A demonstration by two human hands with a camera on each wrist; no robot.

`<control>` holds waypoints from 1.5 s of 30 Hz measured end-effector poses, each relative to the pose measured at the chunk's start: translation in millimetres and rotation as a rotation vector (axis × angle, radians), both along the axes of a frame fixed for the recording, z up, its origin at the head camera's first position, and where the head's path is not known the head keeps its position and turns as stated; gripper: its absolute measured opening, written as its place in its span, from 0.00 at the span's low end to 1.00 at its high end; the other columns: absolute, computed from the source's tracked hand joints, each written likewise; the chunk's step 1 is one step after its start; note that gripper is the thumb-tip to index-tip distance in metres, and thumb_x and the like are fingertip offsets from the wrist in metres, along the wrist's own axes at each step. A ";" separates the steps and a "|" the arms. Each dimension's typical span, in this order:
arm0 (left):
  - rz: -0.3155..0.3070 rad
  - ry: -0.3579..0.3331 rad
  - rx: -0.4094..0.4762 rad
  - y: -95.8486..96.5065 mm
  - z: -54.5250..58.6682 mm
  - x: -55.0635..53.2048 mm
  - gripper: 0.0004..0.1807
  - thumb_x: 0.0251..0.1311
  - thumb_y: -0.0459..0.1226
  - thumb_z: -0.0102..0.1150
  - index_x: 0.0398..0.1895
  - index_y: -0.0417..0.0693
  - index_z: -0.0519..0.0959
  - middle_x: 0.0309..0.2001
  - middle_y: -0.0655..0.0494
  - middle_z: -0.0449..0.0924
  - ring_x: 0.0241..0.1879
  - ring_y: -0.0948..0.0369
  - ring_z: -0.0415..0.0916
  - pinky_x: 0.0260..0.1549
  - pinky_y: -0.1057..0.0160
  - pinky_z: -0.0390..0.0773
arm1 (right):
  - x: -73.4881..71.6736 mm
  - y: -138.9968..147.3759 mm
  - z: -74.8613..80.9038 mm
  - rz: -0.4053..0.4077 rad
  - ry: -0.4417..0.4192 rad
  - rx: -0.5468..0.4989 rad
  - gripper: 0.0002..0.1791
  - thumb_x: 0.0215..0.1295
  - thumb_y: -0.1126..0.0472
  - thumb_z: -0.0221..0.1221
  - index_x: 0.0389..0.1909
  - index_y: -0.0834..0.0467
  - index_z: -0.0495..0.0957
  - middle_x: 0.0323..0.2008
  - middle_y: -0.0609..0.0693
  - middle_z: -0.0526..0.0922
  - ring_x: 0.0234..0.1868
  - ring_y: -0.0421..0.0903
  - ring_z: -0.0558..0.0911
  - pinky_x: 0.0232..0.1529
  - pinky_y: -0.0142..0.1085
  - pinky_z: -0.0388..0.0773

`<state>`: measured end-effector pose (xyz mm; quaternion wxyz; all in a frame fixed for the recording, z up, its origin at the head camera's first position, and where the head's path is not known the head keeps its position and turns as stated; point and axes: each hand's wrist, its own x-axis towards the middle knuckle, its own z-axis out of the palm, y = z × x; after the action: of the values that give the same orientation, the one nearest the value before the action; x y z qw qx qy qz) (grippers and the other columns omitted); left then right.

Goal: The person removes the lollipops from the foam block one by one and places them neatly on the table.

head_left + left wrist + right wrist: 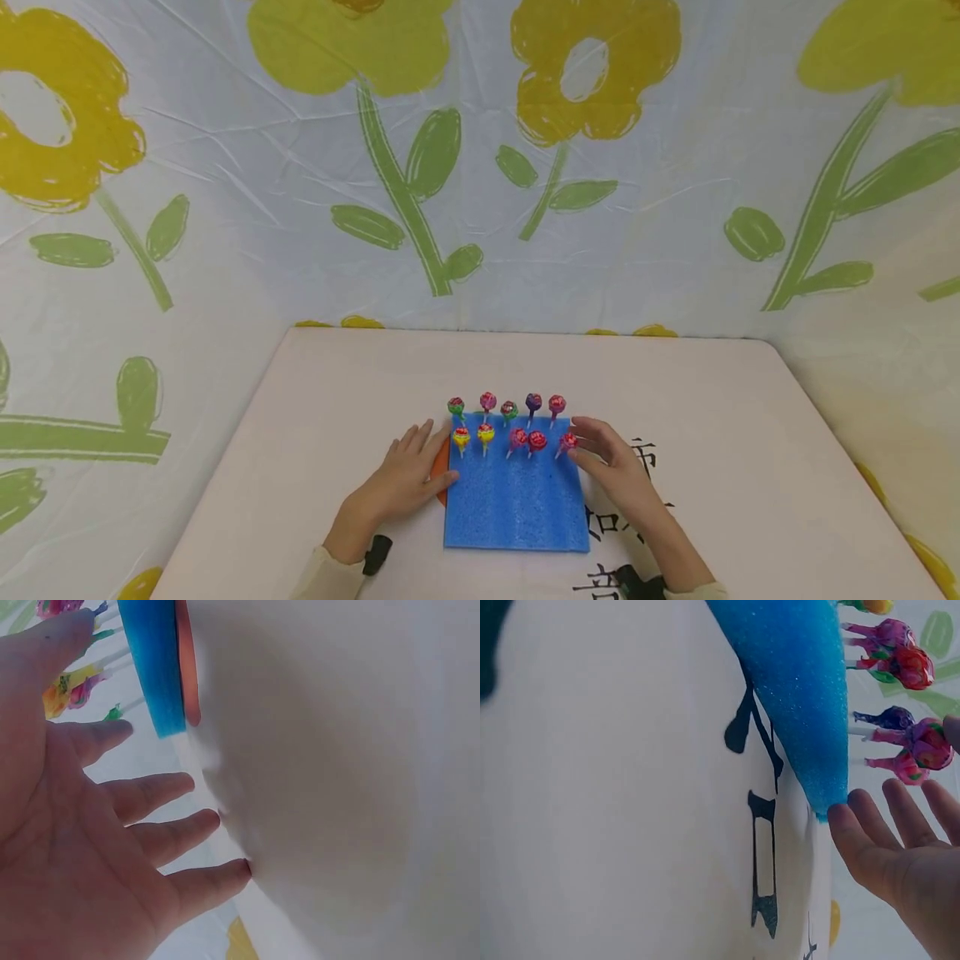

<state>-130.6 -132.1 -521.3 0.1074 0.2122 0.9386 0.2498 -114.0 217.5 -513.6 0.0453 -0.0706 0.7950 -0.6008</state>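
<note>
A blue foam board (517, 508) lies on the table with several wrapped lollipops standing on their sticks in two rows near its far edge. My left hand (408, 475) is at the board's left side, its fingers spread and thumb over the edge. In the left wrist view its fingers are separate and hold nothing. My right hand (618, 471) is at the right edge, thumb and forefinger on either side of the pink lollipop (567, 442) ending the near row. The right wrist view shows the fingers loosely extended, with the thumb tip right at that lollipop's wrapper.
An orange piece (441, 472) shows from under the board's left edge. Black characters (602, 522) are printed on the pale table (337, 375) to the right of the board. A flower-patterned curtain (300, 250) hangs behind the table and along both sides.
</note>
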 end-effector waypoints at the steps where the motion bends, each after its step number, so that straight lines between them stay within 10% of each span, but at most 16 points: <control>1: -0.002 0.001 -0.012 0.3 -0.9 -0.1 0.43 0.70 0.58 0.53 0.80 0.51 0.53 0.76 0.35 0.50 0.73 0.34 0.46 0.65 0.29 0.49 | -0.4 0.0 -0.4 -0.003 0.004 -0.004 0.29 0.72 0.55 0.61 0.69 0.60 0.66 0.65 0.60 0.72 0.65 0.59 0.71 0.55 0.31 0.75; 45: -0.001 -0.007 -0.068 1.7 3.8 3.3 0.40 0.69 0.57 0.55 0.78 0.48 0.59 0.75 0.35 0.52 0.74 0.36 0.47 0.66 0.30 0.48 | -13.8 20.8 15.0 -0.087 0.088 -0.047 0.21 0.74 0.56 0.59 0.63 0.59 0.75 0.54 0.58 0.80 0.54 0.43 0.79 0.53 0.29 0.77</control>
<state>-127.3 -130.4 -517.6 0.1182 0.2081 0.9460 0.2185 -127.8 238.4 -498.6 -0.0174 -0.0632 0.7843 -0.6169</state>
